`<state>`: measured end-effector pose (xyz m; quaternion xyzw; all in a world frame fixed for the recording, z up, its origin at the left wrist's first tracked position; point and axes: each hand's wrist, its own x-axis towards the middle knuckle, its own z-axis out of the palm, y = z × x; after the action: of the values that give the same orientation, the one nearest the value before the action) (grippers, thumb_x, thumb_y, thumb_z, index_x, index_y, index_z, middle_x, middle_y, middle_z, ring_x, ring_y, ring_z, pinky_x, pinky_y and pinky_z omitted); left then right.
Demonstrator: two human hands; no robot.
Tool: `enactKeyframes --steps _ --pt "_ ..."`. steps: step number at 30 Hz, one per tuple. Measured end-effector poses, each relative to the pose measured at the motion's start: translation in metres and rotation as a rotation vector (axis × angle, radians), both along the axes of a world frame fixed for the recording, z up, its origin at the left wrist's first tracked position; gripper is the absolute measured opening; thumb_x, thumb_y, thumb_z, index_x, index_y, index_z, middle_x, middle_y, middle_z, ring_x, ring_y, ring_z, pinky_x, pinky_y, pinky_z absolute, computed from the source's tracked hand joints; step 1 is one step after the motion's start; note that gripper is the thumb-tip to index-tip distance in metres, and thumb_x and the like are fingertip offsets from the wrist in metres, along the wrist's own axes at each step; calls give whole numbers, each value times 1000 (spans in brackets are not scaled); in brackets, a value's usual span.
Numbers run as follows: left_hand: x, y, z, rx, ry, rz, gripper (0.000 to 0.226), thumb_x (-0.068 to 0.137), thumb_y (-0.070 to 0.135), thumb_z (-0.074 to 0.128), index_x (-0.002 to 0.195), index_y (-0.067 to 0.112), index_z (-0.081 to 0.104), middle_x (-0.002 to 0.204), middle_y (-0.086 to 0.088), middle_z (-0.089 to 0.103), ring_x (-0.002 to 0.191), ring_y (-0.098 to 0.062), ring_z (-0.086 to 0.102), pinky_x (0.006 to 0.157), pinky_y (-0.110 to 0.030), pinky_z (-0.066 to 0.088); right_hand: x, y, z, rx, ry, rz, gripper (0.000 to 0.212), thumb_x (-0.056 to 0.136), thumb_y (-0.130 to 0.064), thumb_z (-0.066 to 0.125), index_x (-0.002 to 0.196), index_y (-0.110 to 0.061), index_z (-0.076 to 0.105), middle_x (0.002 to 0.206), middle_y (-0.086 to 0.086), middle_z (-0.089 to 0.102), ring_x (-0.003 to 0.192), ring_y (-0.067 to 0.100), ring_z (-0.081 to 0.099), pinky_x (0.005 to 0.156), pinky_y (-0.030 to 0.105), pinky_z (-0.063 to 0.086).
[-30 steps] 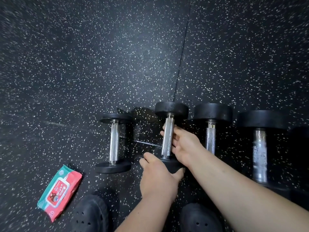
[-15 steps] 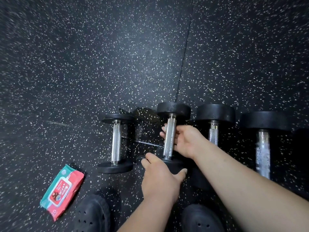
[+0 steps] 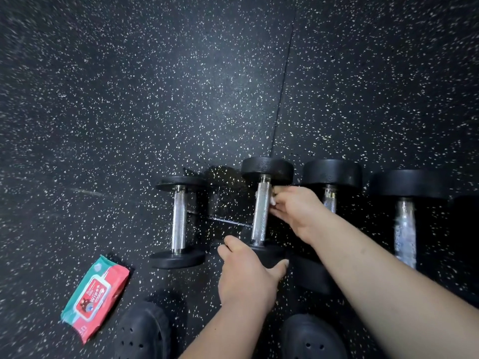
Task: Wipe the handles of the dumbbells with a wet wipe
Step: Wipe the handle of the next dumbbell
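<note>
The head camera looks down on four dumbbells lying side by side on the speckled rubber floor (image 3: 155, 99), each with its handle running away from the person, near head to far head. The one being worked on is the second dumbbell (image 3: 267, 167) from the left. Its knurled handle (image 3: 260, 216) lies just left of the right hand (image 3: 298, 211), whose fingers (image 3: 281, 203) curl in against the upper right side of the bar and pinch a scrap of white wet wipe (image 3: 272, 201) to the metal. The left hand (image 3: 246, 278), nearer the person, grips the near head of the same dumbbell with its fingers curled over it, apparently bracing it against rolling. Because the bar's long axis points fore and aft, the next stroke probably has to run along it toward the left hand; that lower stretch lies bare between the two hands. The leftmost dumbbell (image 3: 178, 218) sits apart on the left. A pack of wipes (image 3: 94, 297) lies on the floor at near left.
</note>
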<state>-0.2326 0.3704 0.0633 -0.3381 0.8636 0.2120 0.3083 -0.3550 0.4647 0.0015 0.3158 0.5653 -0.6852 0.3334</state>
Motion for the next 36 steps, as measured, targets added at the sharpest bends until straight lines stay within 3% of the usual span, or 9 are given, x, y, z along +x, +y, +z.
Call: enactKeyframes --steps 4,7,9,11,15,20,24,28,36 --pt "0 0 0 -2 -2 2 106 70 73 83 137 13 27 141 -6 38 114 -26 65 81 -36 50 19 3 -8 149 134 93 24 100 2 65 95 -18 77 100 3 77 104 20 72 95 33 60" --pt "1 0 0 3 2 2 103 71 72 84 135 14 27 139 -5 39 113 -27 65 81 -35 48 23 8 -13 312 205 135 19 96 -12 75 82 -25 81 87 3 79 90 16 72 98 44 61" --pt "1 0 0 3 3 2 103 71 71 84 135 14 27 139 -5 39 113 -27 65 82 -36 49 19 9 -7 414 284 145 6 94 -22 78 93 -27 80 84 -4 79 86 11 74 95 41 61" --pt "0 1 0 0 1 1 103 71 71 84 134 14 28 139 -5 39 114 -27 65 83 -36 48 18 7 0 506 360 151 9 93 -27 79 101 -27 77 86 -10 78 84 7 74 88 35 60" --pt "0 1 1 6 8 3 100 70 70 85 131 15 28 137 -4 39 112 -27 66 81 -35 47 31 7 11 641 419 229 6 91 -32 79 88 -30 75 80 -15 75 75 -1 69 75 26 56" --pt "1 1 1 8 14 6 99 71 70 85 132 15 29 137 -5 39 112 -27 65 83 -36 48 40 9 11 679 506 299 5 92 -29 78 88 -31 77 86 -18 75 81 -5 68 73 11 48" --pt "1 1 2 20 20 5 96 72 69 85 129 16 28 137 -5 38 113 -27 65 83 -36 49 31 6 5 595 518 216 6 95 -25 76 92 -30 76 86 -17 76 82 -1 70 82 28 58" --pt "1 1 0 16 23 5 93 71 69 85 124 18 28 133 -4 39 114 -26 63 83 -36 49 31 4 3 602 529 176 8 94 -25 76 90 -30 76 79 -18 75 78 0 70 80 32 59" --pt "2 1 -1 26 23 11 97 69 69 86 126 16 29 134 -4 39 111 -28 64 77 -35 47 45 1 8 670 536 165 9 92 -25 79 85 -30 75 75 -20 73 75 -5 67 70 15 50"
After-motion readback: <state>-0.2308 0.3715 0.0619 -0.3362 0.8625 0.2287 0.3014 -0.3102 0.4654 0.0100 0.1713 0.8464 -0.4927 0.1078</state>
